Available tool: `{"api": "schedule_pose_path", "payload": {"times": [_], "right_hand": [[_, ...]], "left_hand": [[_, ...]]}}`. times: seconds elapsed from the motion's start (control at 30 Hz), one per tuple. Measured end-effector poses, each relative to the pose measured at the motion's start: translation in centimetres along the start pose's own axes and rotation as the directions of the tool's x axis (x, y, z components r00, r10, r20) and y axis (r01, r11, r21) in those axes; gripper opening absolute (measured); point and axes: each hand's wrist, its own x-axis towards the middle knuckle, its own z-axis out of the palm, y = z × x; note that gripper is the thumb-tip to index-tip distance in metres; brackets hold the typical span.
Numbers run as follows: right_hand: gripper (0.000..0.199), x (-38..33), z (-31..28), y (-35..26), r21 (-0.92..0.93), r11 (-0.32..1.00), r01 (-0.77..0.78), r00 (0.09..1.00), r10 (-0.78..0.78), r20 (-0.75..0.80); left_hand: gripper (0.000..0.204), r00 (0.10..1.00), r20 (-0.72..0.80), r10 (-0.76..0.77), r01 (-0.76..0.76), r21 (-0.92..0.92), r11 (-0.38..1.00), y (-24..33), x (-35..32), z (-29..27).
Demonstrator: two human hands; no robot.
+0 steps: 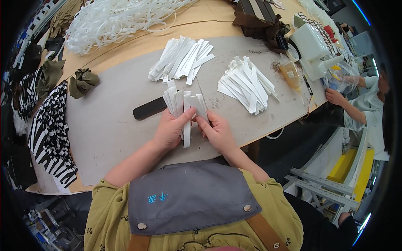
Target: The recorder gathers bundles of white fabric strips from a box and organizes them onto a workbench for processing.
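Note:
Over the near part of the table, my left hand (171, 127) is closed round a fanned bunch of white strips (174, 100); one of them hangs down below the fingers. My right hand (217, 133) meets it from the right, thumb and fingers pinching a few more white strips (202, 106). The two bunches touch between my hands. A black bar-shaped object (150, 108) lies behind my left hand, partly hidden by it. Farther back rests a loose pile of white strips (180, 58), and a second pile of white strips (248, 85) spreads out to the right.
A tangled heap of white tape (121, 23) covers the far left. Black-and-white strips (50, 134) and a crumpled olive cloth (83, 83) lie at left. A white machine-like container (312, 48), an amber packet (290, 76) and a pen (307, 85) sit at right, near another person's hand (335, 97).

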Motion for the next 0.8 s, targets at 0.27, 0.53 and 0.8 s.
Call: {"api": "schedule_pose_path", "payload": {"times": [0.27, 0.53, 0.8], "right_hand": [[0.025, 0.0, 0.4, -0.7, 0.274, 0.959, -0.070, 0.991, 0.097, -0.090], [0.021, 0.2, -0.2, 0.4, 0.156, 0.981, 0.119, 0.989, -0.103, -0.110], [0.015, 0.3, 0.2, -0.7, -0.085, 0.984, 0.159, 0.979, -0.168, -0.118]], "left_hand": [[0.017, 1.000, 0.011, 0.017, -0.016, -0.029, 0.999, -0.9, 0.4, -1.1], [0.017, 0.998, 0.016, 0.062, -0.055, -0.262, 0.963, -0.6, 0.7, 0.2], [0.022, 0.991, 0.117, 0.062, -0.038, -0.193, 0.981, -0.1, 0.3, -0.3]]}}
